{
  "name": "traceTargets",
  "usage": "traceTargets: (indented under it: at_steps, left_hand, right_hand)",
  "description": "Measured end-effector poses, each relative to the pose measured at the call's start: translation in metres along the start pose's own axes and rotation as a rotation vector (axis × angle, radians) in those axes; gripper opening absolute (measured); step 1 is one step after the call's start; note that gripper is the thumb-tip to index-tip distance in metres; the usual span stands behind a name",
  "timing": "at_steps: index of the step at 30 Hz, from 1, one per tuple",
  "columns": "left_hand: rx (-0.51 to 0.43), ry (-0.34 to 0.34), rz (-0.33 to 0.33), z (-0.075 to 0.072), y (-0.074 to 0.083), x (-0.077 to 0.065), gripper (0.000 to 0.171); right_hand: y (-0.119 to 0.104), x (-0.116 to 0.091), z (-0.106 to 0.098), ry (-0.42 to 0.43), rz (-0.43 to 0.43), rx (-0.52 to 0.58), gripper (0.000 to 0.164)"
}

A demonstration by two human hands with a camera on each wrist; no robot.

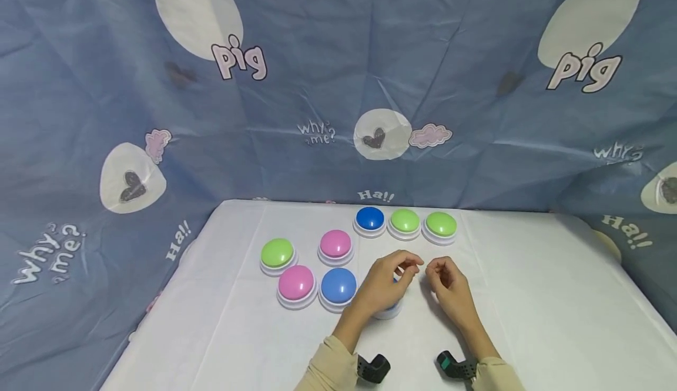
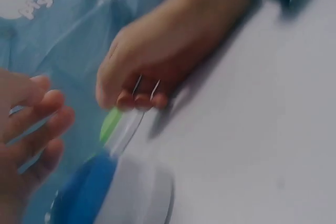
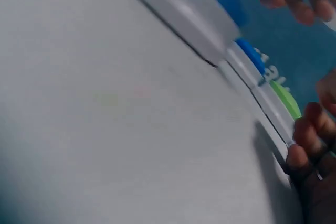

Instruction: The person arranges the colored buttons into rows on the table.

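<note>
My left hand [image 1: 388, 282] hovers over a blue push button [image 1: 389, 312] with a white base, hiding most of it in the head view. Its fingers are loosely bent and hold nothing; the left wrist view shows them spread a little beside the button's blue dome [image 2: 86, 187]. Just to the right, my right hand [image 1: 448, 288] is above the white cloth with its fingers loosely curled and nothing visible in them. The two hands face each other with a small gap between the fingertips. Left of my left hand sits a light blue button [image 1: 338, 286].
At the back stand a dark blue button [image 1: 369, 219] and two green ones [image 1: 405, 221]. Further left are two pink buttons [image 1: 296, 283] and a green one [image 1: 277, 253]. A white cloth [image 1: 534, 297] covers the table; a blue printed curtain [image 1: 296, 167] hangs behind.
</note>
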State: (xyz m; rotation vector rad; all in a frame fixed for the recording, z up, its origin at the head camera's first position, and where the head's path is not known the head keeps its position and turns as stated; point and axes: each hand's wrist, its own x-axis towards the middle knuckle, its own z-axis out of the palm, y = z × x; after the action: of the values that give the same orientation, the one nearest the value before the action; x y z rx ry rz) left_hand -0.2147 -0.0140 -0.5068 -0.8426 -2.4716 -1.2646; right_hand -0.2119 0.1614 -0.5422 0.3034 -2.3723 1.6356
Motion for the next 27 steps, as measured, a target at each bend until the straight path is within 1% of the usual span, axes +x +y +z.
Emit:
traceTargets:
  at_steps: [2,3,6,8,11,14,16,18,20,24,26,27]
  left_hand:
    - [0.033,-0.050,-0.013,-0.010,-0.005,-0.006,0.018]
    - [0.050,-0.070,-0.024,-0.015,-0.008,-0.009,0.019]
    - [0.096,-0.127,-0.051,-0.027,-0.016,-0.015,0.024]
    - [0.108,-0.176,-0.076,-0.034,-0.020,-0.018,0.030]
    - [0.087,-0.281,-0.138,-0.043,-0.023,-0.023,0.046]
    - [0.038,-0.377,-0.201,-0.052,-0.025,-0.024,0.066]
    - [0.024,-0.424,-0.235,-0.057,-0.025,-0.024,0.078]
    - [0.022,-0.456,-0.248,-0.061,-0.026,-0.025,0.083]
    - [0.073,-0.482,-0.246,-0.064,-0.025,-0.025,0.083]
    - [0.232,-0.532,-0.251,-0.068,-0.019,-0.027,0.080]
    - [0.295,-0.544,-0.261,-0.070,-0.016,-0.027,0.080]
    - [0.311,-0.547,-0.266,-0.070,-0.015,-0.028,0.080]
  right_hand:
    - [-0.004,-0.004,0.005,-0.028,-0.061,-0.022,0.014]
    - [-0.003,-0.005,0.008,-0.044,-0.088,-0.030,0.017]
    - [0.006,-0.008,0.015,-0.077,-0.130,-0.080,0.023]
    - [0.013,-0.011,0.017,-0.107,-0.134,-0.098,0.025]
    - [0.017,-0.015,0.018,-0.163,-0.131,-0.148,0.032]
    - [0.015,-0.017,0.018,-0.219,-0.159,-0.193,0.043]
    - [0.014,-0.019,0.019,-0.244,-0.184,-0.223,0.050]
    - [0.013,-0.020,0.020,-0.266,-0.210,-0.249,0.056]
    - [0.011,-0.022,0.022,-0.281,-0.222,-0.280,0.061]
    - [0.008,-0.023,0.024,-0.295,-0.248,-0.342,0.071]
    - [0.008,-0.023,0.025,-0.295,-0.273,-0.369,0.072]
    - [0.008,-0.023,0.025,-0.294,-0.288,-0.378,0.073]
